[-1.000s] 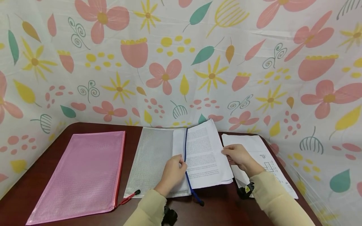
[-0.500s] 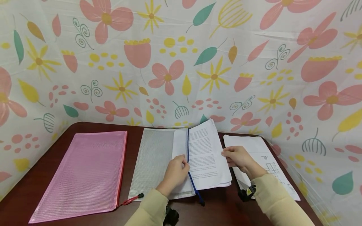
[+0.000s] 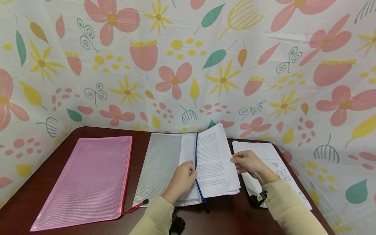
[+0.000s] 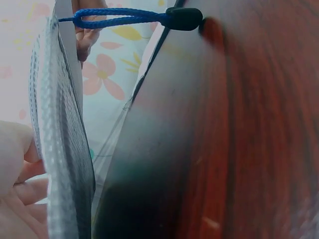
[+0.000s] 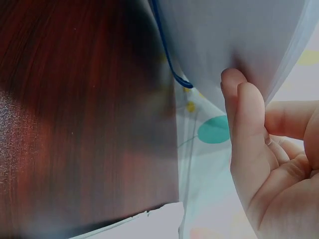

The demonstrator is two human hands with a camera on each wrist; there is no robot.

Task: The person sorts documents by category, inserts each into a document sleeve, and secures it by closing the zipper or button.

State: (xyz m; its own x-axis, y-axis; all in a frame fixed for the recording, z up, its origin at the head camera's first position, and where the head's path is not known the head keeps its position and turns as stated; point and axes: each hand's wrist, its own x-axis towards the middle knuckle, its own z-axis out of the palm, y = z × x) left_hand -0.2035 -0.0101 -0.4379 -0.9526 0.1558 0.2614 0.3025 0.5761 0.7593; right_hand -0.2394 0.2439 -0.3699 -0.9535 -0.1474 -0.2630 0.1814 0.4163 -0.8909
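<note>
A clear mesh zip pouch [image 3: 158, 166] with a blue zip edge [image 3: 196, 148] lies in the middle of the table. From its right-hand opening sticks a stack of printed sheets [image 3: 212, 163], whose left part shows through the pouch. My left hand [image 3: 182, 179] grips the pouch at the opening, and the left wrist view shows its fingers [image 4: 34, 191] behind the mesh wall [image 4: 65, 134]. A blue cord pull [image 4: 119, 19] hangs from the zip. My right hand [image 3: 249, 165] pinches the stack's right edge between thumb and fingers, with the sheets [image 5: 224, 40] raised off the table there.
A pink mesh zip pouch [image 3: 88, 176] lies flat on the left, its red cord pull [image 3: 137, 206] reaching towards the clear pouch. More papers [image 3: 274, 163] with a printed drawing lie at the right, partly under my right arm. A flowered cloth [image 3: 176, 65] hangs behind the dark table [image 3: 223, 215].
The head view has shifted slightly. The sheets have slid a little left, deeper into the clear pouch, with my right hand moving along; both hands keep their hold.
</note>
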